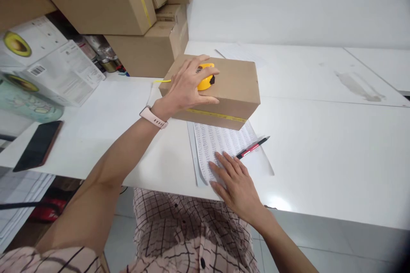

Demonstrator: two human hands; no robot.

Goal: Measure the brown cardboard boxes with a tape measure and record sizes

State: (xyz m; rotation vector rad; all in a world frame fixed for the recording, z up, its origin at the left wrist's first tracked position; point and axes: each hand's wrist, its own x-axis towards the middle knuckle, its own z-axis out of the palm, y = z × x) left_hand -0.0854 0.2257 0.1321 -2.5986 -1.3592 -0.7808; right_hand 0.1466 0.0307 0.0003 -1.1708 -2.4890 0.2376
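Observation:
On top of a brown cardboard box (235, 80) rests a yellow tape measure (206, 83). My left hand (188, 81) is curled over it from the left, fingers around its case and thumb near the box's front edge. A yellow strip (162, 81) sticks out past the box's left edge; its join to the tape measure is hidden. Yellow tape (221, 115) runs along the box's front side. Under the box's front lie sheets of paper (221, 136) with dense writing. My right hand (235, 183) lies flat on them, fingers spread, beside a red and black pen (253, 147).
Large cardboard boxes (105, 0) are stacked at the back left. White cartons with avocado pictures (60, 68) and a pale green cylinder (35, 101) stand at the left. A phone (38, 145) lies near the front left edge of the white table (320, 149). A wall closes the back.

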